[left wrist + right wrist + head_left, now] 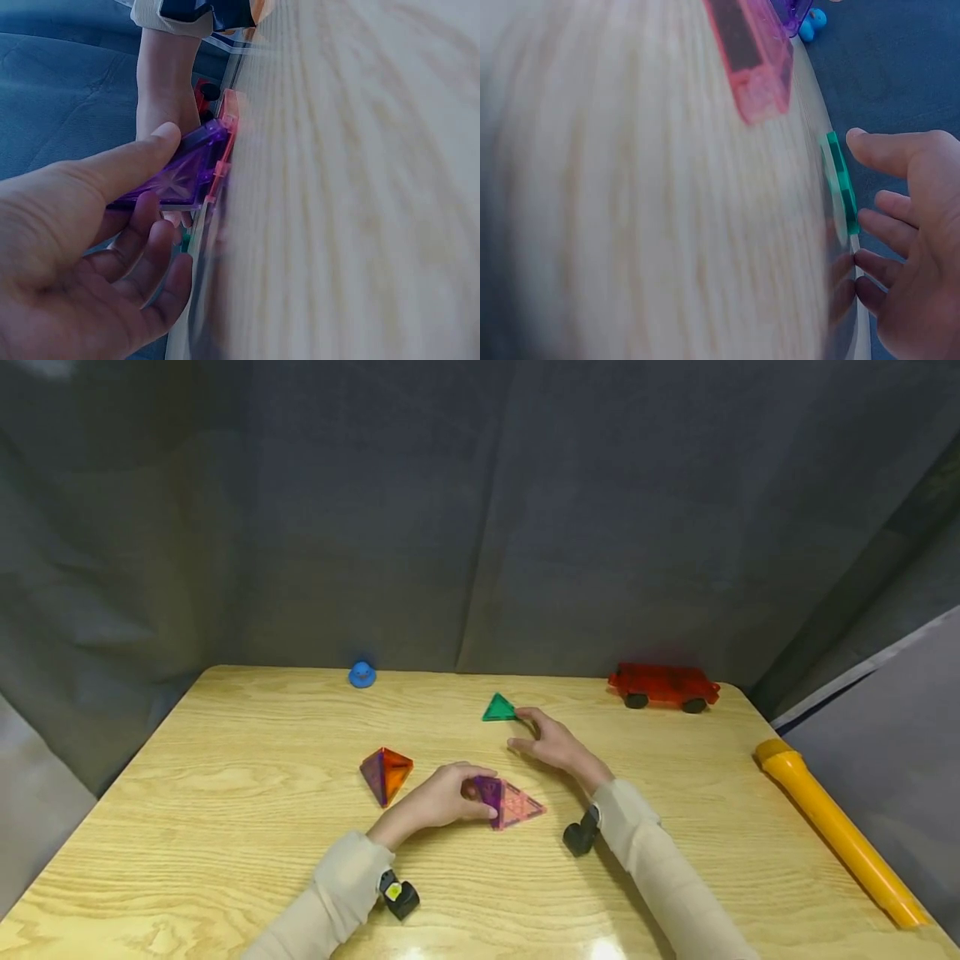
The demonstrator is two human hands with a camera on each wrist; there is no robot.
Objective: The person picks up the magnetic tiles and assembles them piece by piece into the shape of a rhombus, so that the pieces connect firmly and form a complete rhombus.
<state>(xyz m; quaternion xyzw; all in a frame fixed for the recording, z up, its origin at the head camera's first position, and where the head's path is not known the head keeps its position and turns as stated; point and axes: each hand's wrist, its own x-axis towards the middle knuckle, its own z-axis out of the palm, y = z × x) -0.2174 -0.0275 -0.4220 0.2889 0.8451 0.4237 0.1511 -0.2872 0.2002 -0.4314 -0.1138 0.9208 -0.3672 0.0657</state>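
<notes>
Beige-sleeved hands point(442, 797) point(555, 746), right farther forward

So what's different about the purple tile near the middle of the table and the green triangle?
The purple tile is tilted up, while the green triangle lies flat on the table.

The purple tile meets the pink tile along an edge; the green triangle sits apart from the other tiles.

The left grip pinches the purple tile; the open right grip is right by the green triangle.

Both are see-through.

Purple tile point(489, 795) tilted against pink tile point(519, 807), flat green triangle point(498, 709) beyond.
</notes>
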